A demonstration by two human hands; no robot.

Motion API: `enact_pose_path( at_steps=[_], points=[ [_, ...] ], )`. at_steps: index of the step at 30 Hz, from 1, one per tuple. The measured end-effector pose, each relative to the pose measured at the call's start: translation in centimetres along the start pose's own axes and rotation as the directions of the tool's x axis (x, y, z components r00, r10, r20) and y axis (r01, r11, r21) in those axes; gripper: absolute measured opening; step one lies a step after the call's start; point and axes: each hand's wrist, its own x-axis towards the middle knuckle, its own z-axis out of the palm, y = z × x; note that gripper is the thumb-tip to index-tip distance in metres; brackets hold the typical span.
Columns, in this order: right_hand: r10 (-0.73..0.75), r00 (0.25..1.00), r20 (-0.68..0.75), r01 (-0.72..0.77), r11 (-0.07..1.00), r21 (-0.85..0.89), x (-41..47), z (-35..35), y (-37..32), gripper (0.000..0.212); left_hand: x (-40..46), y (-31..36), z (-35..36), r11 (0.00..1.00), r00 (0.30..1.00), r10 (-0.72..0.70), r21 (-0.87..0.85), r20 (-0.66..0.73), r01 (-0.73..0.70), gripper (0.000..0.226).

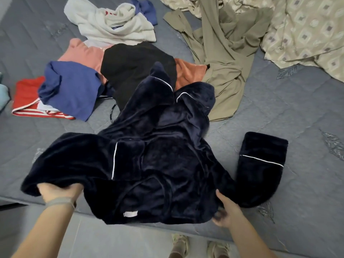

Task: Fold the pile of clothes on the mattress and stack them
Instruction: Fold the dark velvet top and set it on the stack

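The grey quilted mattress (279, 112) fills nearly the whole frame, its near edge running along the bottom. Across its centre and lower middle lies the biggest garment, a navy plush robe (149, 155) with thin white piping, spread unfolded; 1 sleeve (260, 164) lies out to the lower right, and a small white label (130, 214) shows near its near hem.

In the upper right corner a patterned beige sheet (307, 34) is bunched up. Just left of it, an olive-tan garment (223, 58) trails down from the top toward the centre right, its lower end beside the robe.

The unfolded pile sits in the upper left and centre. A white garment (115, 25) lies crumpled at the top, with a scrap of blue cloth (145, 8) behind it. Below it sit a black garment (134, 66), touching the robe's far end, a pink top (83, 53), a blue shirt (74, 88), a red piece with white stripes (28, 97) at the far left, and a rust-orange piece (188, 71) between the black and olive-tan cloths.

The left hand (57, 190), at lower left with a band on its wrist, holds the robe's near left edge, fingers curled into the plush. The right hand (226, 211), at lower right, has its grip on the robe's near right edge by the sleeve, fingers tucked under the fabric.

2 light shoes (199, 246) show on the floor at the bottom edge.
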Motion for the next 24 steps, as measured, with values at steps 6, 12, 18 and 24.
enact_pose_path(
  at_steps=[6, 12, 18, 24],
  points=[
    [-0.662, 0.741, -0.108, 0.669, 0.717, 0.195, -5.1, 2.0, -5.5, 0.044, -2.5, -3.9, 1.6, 0.376, 0.995, -0.040, 0.924, 0.090, -0.068, 0.067],
    [-0.712, 0.450, 0.539, 0.892, 0.379, -0.245, -15.4, 8.2, -11.2, 0.030, -8.4, -8.1, 13.1, 0.064, 0.494, -0.213, 0.516, 0.843, -0.854, 0.110],
    [-0.653, 0.210, 0.728, 0.972, 0.057, -0.229, -18.9, 13.1, -10.9, 0.018, -13.4, -13.1, 21.7, 0.088, 0.401, -0.694, 0.622, 0.599, -0.778, 0.053],
    [-0.765, 0.390, 0.513, 0.910, 0.406, -0.086, -11.7, 5.3, -6.2, 0.084, -14.9, -13.5, 19.3, 0.507, 0.539, -0.663, 0.841, 0.519, -0.187, 0.021]
  ],
)
